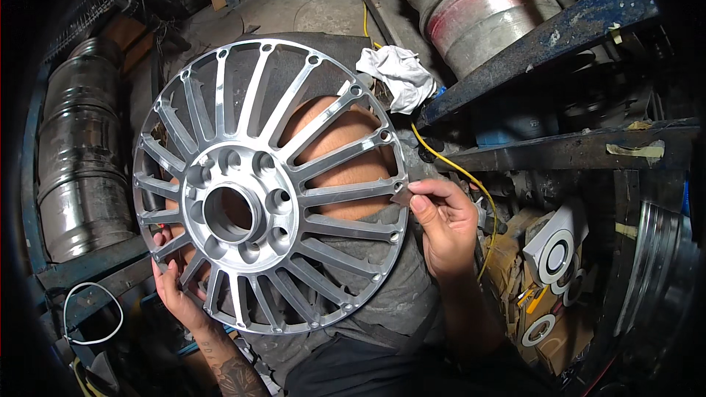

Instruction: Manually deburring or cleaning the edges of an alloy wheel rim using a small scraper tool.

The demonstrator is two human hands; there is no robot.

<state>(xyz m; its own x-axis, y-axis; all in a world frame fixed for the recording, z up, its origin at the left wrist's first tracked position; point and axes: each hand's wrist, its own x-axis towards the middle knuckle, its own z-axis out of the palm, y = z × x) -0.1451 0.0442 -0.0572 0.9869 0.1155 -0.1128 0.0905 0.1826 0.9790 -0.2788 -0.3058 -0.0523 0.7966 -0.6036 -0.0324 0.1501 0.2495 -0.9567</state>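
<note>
A silver multi-spoke wheel face (318, 196) with a ring of holes around its hub rests over my lap and bare skin of my legs, filling the middle of the view. My left hand (176, 283) grips its lower left edge, fingers partly hidden behind the spokes. At the right edge, my right hand (445, 224) pinches a small brownish-grey flat piece (401, 198), perhaps abrasive paper, against the rim beside a bolt hole.
Metal rim barrels sit on racks at left (84, 140) and upper right (471, 15). A white rag (393, 73) lies by a blue beam (515, 66). A yellow cord (456, 165) runs down the right, near cardboard (559, 331) with white rings (538, 329).
</note>
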